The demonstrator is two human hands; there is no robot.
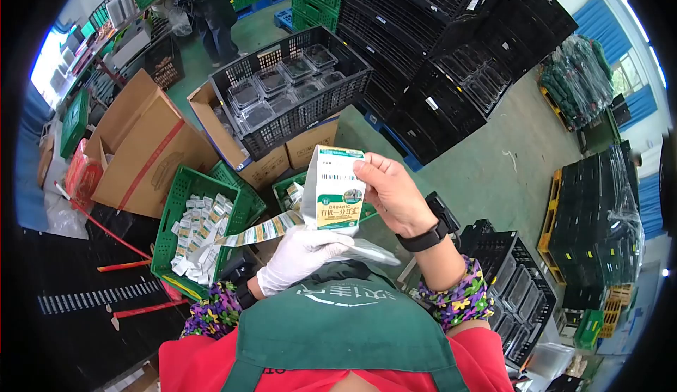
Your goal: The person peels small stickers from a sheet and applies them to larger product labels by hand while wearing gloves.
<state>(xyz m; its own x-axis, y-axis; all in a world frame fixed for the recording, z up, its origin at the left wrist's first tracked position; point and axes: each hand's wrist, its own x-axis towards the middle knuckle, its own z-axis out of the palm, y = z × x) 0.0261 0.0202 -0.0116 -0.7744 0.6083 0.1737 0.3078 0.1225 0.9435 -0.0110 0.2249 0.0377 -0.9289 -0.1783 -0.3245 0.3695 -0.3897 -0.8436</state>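
Observation:
My right hand [391, 193] is bare, with a black band on its wrist. Its thumb and fingers pinch the right edge of a green, white and yellow printed label sleeve [337, 193], which stands upright with a barcode facing me. Below it, my left hand [300, 256], in a white glove, is closed on a clear plastic box [372, 252], seen edge-on and partly hidden by the fingers. A strip of joined labels [261, 230] runs behind the left hand toward a green crate [163, 240] that holds many small folded labels [201, 237].
A black crate of clear boxes [296, 125] rests on cardboard boxes [264, 170] ahead. Tall black crate stacks [416, 60] stand behind it. Another black crate [539, 279] with clear boxes is at my right. A person [211, 18] stands at the back left.

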